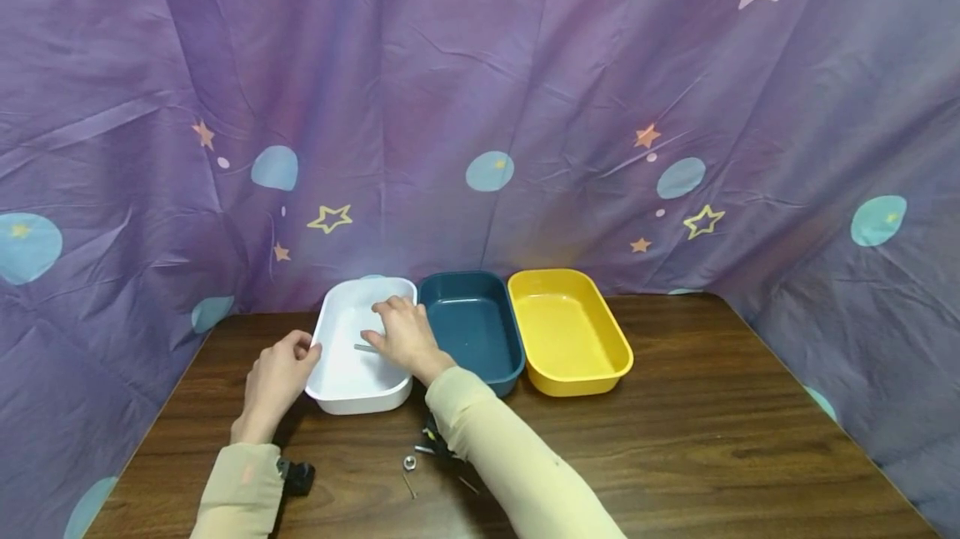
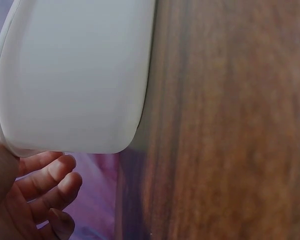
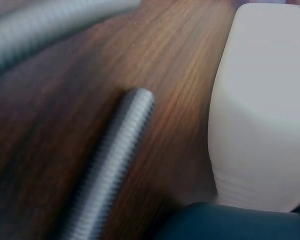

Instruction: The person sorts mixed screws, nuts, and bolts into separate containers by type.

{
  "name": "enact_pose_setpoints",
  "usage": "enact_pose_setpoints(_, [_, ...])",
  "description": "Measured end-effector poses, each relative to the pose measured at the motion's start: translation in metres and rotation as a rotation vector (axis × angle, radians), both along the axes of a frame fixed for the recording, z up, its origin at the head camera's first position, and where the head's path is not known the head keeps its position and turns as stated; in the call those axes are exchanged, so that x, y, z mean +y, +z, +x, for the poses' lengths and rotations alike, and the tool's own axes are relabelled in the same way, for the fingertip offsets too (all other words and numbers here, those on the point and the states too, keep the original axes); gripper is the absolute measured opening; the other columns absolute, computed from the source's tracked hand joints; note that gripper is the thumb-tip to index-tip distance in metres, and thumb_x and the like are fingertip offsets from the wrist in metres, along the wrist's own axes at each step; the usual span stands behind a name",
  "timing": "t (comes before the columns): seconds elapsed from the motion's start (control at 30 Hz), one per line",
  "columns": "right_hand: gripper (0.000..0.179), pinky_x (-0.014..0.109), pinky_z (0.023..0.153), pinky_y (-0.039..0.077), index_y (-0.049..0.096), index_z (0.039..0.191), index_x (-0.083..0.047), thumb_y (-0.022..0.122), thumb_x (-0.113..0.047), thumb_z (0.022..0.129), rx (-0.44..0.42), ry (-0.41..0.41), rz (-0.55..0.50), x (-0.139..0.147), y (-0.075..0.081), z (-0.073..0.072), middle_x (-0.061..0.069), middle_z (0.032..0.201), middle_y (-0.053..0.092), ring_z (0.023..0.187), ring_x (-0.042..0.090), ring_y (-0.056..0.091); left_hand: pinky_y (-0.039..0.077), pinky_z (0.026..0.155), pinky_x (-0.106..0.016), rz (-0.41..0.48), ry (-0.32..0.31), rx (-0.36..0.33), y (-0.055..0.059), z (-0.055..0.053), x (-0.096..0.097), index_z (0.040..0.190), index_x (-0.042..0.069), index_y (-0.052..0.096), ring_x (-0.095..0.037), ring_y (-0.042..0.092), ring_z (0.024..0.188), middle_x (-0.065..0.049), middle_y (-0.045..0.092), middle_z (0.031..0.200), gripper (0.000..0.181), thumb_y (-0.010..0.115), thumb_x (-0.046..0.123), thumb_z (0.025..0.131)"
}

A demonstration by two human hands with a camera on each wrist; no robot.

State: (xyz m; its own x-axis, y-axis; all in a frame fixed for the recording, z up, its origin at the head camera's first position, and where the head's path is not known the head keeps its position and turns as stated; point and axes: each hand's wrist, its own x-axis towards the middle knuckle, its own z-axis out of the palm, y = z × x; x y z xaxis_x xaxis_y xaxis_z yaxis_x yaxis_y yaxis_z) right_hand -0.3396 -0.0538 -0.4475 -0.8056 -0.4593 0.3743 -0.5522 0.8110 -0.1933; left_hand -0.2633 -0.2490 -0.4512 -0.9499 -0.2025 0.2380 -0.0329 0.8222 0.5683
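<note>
A white tray (image 1: 352,400) stands leftmost of three trays. My left hand (image 1: 279,376) grips its left rim; in the left wrist view, the fingers (image 2: 55,195) of that hand curl beside the tray's wall (image 2: 75,75). Over the right part of the same tray is my right hand (image 1: 405,335), its thumb and forefinger spread apart. A thin metal rod (image 1: 365,347) shows inside the tray beside the thumb, its right end hidden by the hand. Up close in the right wrist view are a threaded rod (image 3: 112,165) and a second, blurred threaded piece (image 3: 55,32), with no fingers visible.
A dark blue tray (image 1: 472,276) adjoins the white one, and a yellow tray (image 1: 622,356) stands to its right. On the wooden table in front lie a nut (image 1: 409,462), a thin screw (image 1: 408,486), a short metal piece (image 1: 423,450) and another thin piece (image 1: 468,486).
</note>
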Motion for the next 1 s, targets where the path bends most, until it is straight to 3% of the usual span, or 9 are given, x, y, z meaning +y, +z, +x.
enact_pose_setpoints(0.57, [0.032,0.034,0.093,0.040,0.067,0.119,-0.014,0.063,-0.034,0.094,0.005,0.061,-0.088,0.011,-0.001,0.004,0.001,0.114,0.063,0.112,0.018,0.054,0.043,0.062,-0.045,0.000,0.001,-0.005,-0.001,0.001,0.001,0.108,0.003,0.065,-0.028,0.062,0.074,-0.008,0.067,0.085,0.029,0.059,0.027,0.094])
enact_pose_setpoints(1.0, [0.027,0.034,0.093,0.041,0.068,0.115,-0.014,0.064,-0.028,0.093,0.037,0.119,-0.113,0.022,0.012,0.017,0.000,0.112,0.063,0.110,0.017,0.054,0.043,0.061,-0.045,-0.014,-0.004,0.029,-0.001,-0.001,0.000,0.105,0.004,0.066,-0.029,0.062,0.073,-0.007,0.067,0.084,0.027,0.060,0.028,0.093])
